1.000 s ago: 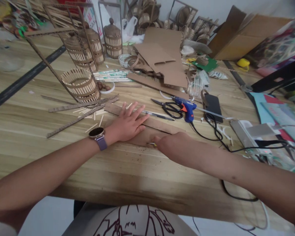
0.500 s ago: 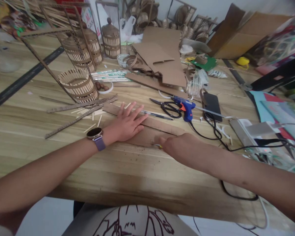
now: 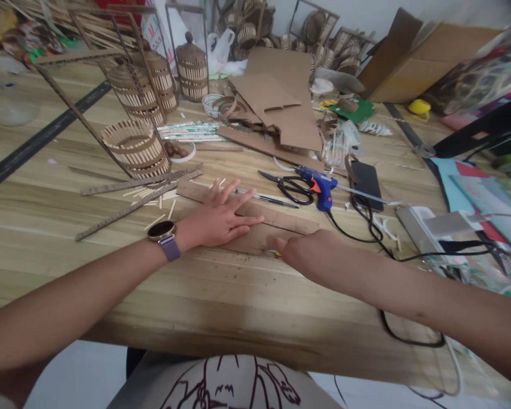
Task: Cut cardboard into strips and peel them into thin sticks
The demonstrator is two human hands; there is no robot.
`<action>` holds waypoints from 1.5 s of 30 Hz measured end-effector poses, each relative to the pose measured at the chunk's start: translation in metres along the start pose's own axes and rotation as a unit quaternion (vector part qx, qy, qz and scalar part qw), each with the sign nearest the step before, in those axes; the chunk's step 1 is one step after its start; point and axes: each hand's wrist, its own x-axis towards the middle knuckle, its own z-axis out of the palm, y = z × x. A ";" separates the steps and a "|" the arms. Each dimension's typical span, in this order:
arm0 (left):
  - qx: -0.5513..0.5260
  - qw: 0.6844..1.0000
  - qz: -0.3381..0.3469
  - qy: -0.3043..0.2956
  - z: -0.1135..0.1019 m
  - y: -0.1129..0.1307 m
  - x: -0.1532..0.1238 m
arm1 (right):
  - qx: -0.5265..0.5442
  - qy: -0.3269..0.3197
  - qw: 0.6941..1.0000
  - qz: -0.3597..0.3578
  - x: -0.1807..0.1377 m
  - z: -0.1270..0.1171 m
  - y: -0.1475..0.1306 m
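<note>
My left hand (image 3: 219, 218) lies flat with spread fingers on a long brown cardboard strip (image 3: 281, 218) on the wooden table (image 3: 111, 284). A watch with a purple strap is on that wrist. My right hand (image 3: 310, 253) is closed at the strip's near edge, gripping a small tool with a yellow tip (image 3: 273, 252) that I cannot make out; its fingers are mostly hidden under the hand.
Scissors (image 3: 296, 187), a blue glue gun (image 3: 321, 187) with black cable, a phone (image 3: 366, 179) and a pen (image 3: 268, 198) lie behind the strip. Stick baskets (image 3: 134, 147), loose sticks, cardboard strips and cardboard sheets (image 3: 281, 96) fill the far table. A power strip (image 3: 430, 224) lies right.
My left hand slid slightly to the right along the strip. My right hand shifted a little right along the strip's near edge between the first two frames, then stayed.
</note>
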 end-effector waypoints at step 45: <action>-0.013 0.999 0.006 -0.044 -0.002 -0.004 0.001 | -0.021 0.021 1.000 0.007 -0.037 0.029 0.028</action>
